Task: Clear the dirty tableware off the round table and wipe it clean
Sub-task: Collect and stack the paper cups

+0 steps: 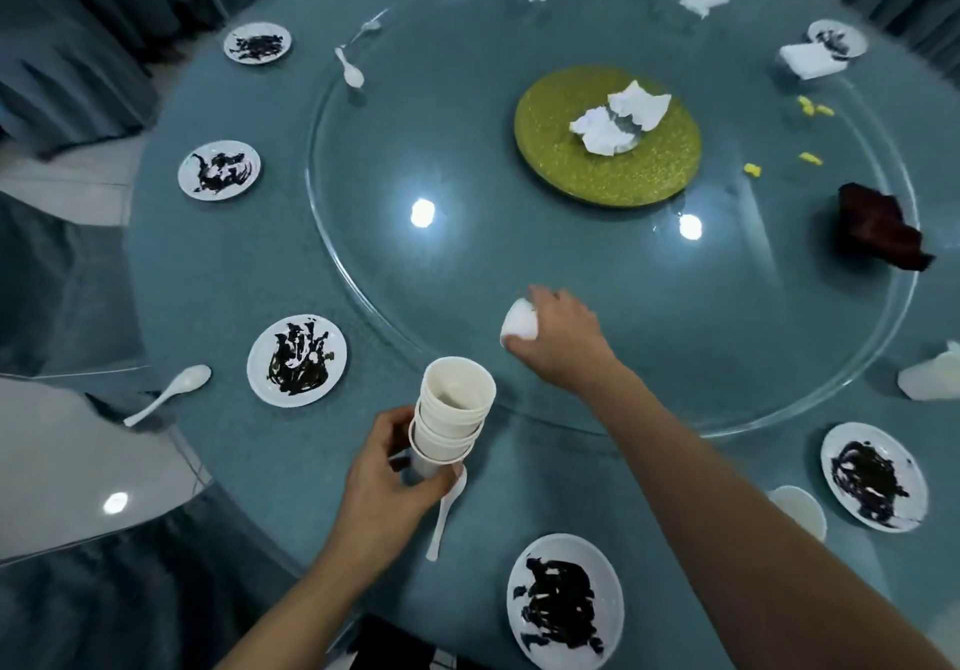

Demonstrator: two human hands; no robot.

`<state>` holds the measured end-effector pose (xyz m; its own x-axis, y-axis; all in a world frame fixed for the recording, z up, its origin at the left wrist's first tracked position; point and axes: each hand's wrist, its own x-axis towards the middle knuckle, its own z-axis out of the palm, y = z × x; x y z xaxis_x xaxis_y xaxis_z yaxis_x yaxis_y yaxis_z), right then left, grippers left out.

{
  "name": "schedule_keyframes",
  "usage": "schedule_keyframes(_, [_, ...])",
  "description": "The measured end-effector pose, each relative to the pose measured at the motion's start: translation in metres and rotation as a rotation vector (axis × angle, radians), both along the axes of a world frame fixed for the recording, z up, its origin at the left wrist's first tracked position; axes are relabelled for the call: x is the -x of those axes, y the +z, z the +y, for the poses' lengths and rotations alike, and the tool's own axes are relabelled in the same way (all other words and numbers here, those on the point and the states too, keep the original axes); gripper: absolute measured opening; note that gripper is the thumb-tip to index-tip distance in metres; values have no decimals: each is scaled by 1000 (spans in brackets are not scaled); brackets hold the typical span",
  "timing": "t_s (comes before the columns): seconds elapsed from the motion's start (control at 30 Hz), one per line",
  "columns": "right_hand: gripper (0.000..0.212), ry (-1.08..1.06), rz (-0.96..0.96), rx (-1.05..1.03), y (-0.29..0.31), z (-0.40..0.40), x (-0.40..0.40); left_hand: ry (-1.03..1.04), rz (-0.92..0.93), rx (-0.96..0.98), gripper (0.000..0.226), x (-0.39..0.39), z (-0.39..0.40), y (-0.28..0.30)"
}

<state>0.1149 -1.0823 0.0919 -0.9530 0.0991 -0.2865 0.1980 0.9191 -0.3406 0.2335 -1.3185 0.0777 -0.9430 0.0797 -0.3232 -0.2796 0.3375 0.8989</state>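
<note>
My left hand point(387, 482) grips a stack of white cups point(452, 412) above the near edge of the round teal table point(218, 274). A white spoon point(444, 518) lies just under that hand. Farther in, my right hand point(558, 339) is closed around a single white cup point(519, 323), tipped on its side at the rim of the glass turntable point(779, 357). White plates smeared with dark sauce ring the table, among them one nearest me point(563, 602), one at the left point(296, 360) and one at the right point(872, 474).
Crumpled napkins point(618, 123) lie on a green centre disc point(608, 136). A dark red cloth point(878, 227) sits at the right, with yellow scraps point(810, 108) beyond it. Another white cup point(797, 508) stands by my right forearm. Spoons point(171, 394) and tissues are scattered around. Chairs surround the table.
</note>
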Motion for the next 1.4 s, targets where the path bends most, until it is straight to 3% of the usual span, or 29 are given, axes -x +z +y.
schedule_keyframes(0.1, [68, -412, 73, 734, 37, 14, -31, -59, -5, -16, 57, 0, 13, 3])
schedule_keyframes(0.17, [63, -563, 145, 1105, 60, 21, -56, -107, 1, -27, 57, -1, 24, 5])
schedule_keyframes(0.23, [59, -587, 232, 1315, 76, 28, -82, -153, 7, -35, 57, -2, 34, 7])
schedule_keyframes(0.3, [55, -533, 304, 1365, 90, 29, -107, -201, 24, -42, 56, -4, 44, 9])
schedule_keyframes(0.37, [54, -481, 310, 1281, 97, 28, -127, -255, 47, -45, 56, -5, 54, 10])
schedule_keyframes(0.57, [62, -457, 227, 761, 95, 42, -176, -401, 39, -52, 58, -13, 81, 6])
schedule_keyframes(0.77, [65, -440, 149, 490, 101, 64, -217, -497, 27, -58, 63, -36, 107, 7])
schedule_keyframes(0.87, [75, -441, 110, 492, 96, 77, -240, -540, 28, -59, 59, -51, 124, 8])
schedule_keyframes(0.93, [76, -497, 138, 642, 90, 91, -254, -545, 34, -54, 58, -59, 136, 8])
schedule_keyframes(1.0, [65, -637, 243, 764, 77, 116, -266, -552, 48, -29, 59, -66, 146, 8])
schedule_keyframes(1.03, [60, -728, 298, 723, 64, 132, -272, -548, 50, -17, 59, -69, 149, 8])
schedule_keyframes(1.13, [64, -898, 198, 269, 16, 185, -290, -521, 51, 14, 60, -81, 157, 8])
schedule_keyframes(1.2, [80, -866, 26, 98, -15, 205, -296, -508, 40, 43, 59, -89, 160, 7])
schedule_keyframes(1.27, [92, -781, -49, 53, -38, 214, -294, -484, 33, 63, 58, -99, 162, 7])
schedule_keyframes(1.4, [82, -642, -28, 19, -62, 220, -284, -446, 31, 98, 57, -116, 162, 8])
